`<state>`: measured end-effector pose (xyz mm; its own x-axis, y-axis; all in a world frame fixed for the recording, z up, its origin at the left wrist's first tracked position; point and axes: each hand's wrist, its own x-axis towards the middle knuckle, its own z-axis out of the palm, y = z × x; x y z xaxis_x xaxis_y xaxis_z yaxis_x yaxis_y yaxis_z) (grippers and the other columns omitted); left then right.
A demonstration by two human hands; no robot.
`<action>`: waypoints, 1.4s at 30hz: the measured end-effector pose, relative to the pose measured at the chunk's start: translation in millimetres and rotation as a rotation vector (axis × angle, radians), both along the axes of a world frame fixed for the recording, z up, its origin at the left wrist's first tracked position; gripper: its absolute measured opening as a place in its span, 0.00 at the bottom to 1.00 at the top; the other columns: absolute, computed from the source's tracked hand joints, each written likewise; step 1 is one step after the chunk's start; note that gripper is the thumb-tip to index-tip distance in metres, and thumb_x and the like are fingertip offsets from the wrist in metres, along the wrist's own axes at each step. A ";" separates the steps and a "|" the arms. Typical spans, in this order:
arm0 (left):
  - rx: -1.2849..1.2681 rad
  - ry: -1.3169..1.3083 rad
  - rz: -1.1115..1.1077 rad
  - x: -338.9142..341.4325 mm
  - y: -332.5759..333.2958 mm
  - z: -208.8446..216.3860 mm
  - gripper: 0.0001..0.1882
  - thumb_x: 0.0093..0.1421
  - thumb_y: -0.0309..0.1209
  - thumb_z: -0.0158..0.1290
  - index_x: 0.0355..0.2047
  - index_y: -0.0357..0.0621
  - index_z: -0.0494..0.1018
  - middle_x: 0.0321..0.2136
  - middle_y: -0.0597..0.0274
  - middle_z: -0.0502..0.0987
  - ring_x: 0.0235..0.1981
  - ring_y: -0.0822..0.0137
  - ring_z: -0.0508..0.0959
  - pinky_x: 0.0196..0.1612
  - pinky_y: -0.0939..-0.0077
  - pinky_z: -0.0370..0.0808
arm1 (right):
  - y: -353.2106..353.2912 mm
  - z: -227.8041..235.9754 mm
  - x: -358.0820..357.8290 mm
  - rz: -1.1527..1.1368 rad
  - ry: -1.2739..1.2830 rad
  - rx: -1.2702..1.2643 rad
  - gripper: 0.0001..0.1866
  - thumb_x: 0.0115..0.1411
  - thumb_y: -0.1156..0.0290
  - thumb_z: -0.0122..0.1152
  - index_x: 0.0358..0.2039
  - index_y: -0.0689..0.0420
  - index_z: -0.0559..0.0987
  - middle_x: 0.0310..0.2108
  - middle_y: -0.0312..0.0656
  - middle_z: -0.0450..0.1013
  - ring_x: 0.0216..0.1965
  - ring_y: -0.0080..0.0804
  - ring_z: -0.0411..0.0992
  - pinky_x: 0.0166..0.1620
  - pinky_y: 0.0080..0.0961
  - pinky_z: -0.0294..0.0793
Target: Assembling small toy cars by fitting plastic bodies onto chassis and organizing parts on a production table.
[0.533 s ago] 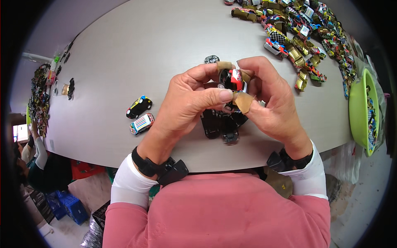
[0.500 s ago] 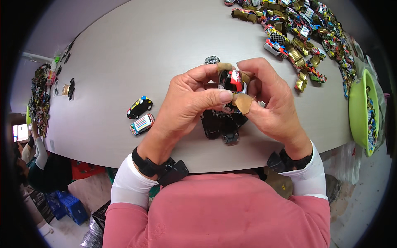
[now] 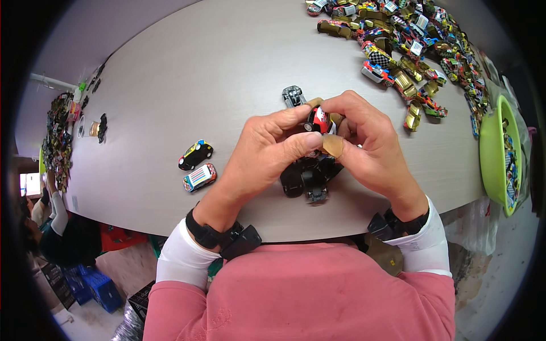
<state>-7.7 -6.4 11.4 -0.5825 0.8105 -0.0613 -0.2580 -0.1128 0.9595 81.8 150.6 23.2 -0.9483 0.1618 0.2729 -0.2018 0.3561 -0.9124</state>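
Observation:
Between both hands, over the middle of the table, is a small toy car in red, white and black. My left hand pinches it from the left with thumb and fingers. From the other side my right hand grips it, tan tape wrapped on its thumb; the fingers hide much of the car. Beneath the hands lie several black toy car parts, partly covered. A grey-black car chassis rests just beyond my left fingertips. To the left, a black-and-yellow toy car lies beside a striped toy car.
A large heap of colourful toy car bodies spreads over the far right of the table. At the right edge stands a green basin holding more pieces. Another pile lies far left, near a spool and a co-worker's arm.
My hands have come slightly nearer and closed more tightly around the toy car. More of the chassis beyond them now shows. The view has shifted a little.

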 end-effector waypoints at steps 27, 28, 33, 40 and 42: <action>-0.162 0.393 0.147 2.8 1.5 4.6 0.16 0.55 0.30 0.49 0.42 0.34 0.67 0.34 0.58 0.72 0.38 0.68 0.71 0.46 0.75 0.67 | 12.3 9.3 1.6 0.101 -0.353 -0.626 0.05 0.58 0.76 0.55 0.35 0.62 0.75 0.26 0.37 0.73 0.26 0.21 0.74 0.27 0.17 0.74; -0.139 0.338 0.188 5.2 1.5 -2.1 0.15 0.56 0.29 0.49 0.43 0.35 0.67 0.34 0.59 0.72 0.36 0.71 0.71 0.42 0.77 0.69 | 9.6 2.0 2.4 0.133 -0.307 -0.610 0.08 0.59 0.76 0.54 0.38 0.63 0.73 0.27 0.38 0.73 0.27 0.22 0.74 0.28 0.18 0.74; -0.098 0.189 0.183 19.2 -4.6 -4.6 0.13 0.57 0.23 0.49 0.43 0.36 0.66 0.34 0.61 0.72 0.34 0.74 0.72 0.37 0.80 0.71 | 3.8 -8.3 1.5 0.170 -0.346 -0.624 0.06 0.56 0.80 0.53 0.36 0.61 0.72 0.26 0.35 0.70 0.23 0.19 0.70 0.27 0.17 0.71; -0.128 0.633 0.336 16.6 6.3 4.4 0.17 0.54 0.21 0.49 0.46 0.36 0.62 0.34 0.54 0.72 0.36 0.65 0.74 0.43 0.74 0.70 | -7.2 -7.5 -1.7 -0.034 -0.194 -0.345 0.04 0.55 0.81 0.51 0.30 0.58 0.71 0.21 0.32 0.66 0.18 0.15 0.65 0.22 0.15 0.66; 0.007 0.282 0.318 13.9 11.1 6.7 0.21 0.54 0.20 0.50 0.48 0.36 0.59 0.35 0.59 0.71 0.35 0.71 0.73 0.41 0.78 0.71 | -4.1 -6.6 -7.1 -0.056 -0.225 -0.448 0.02 0.57 0.79 0.51 0.31 0.58 0.71 0.20 0.31 0.66 0.18 0.13 0.64 0.19 0.13 0.65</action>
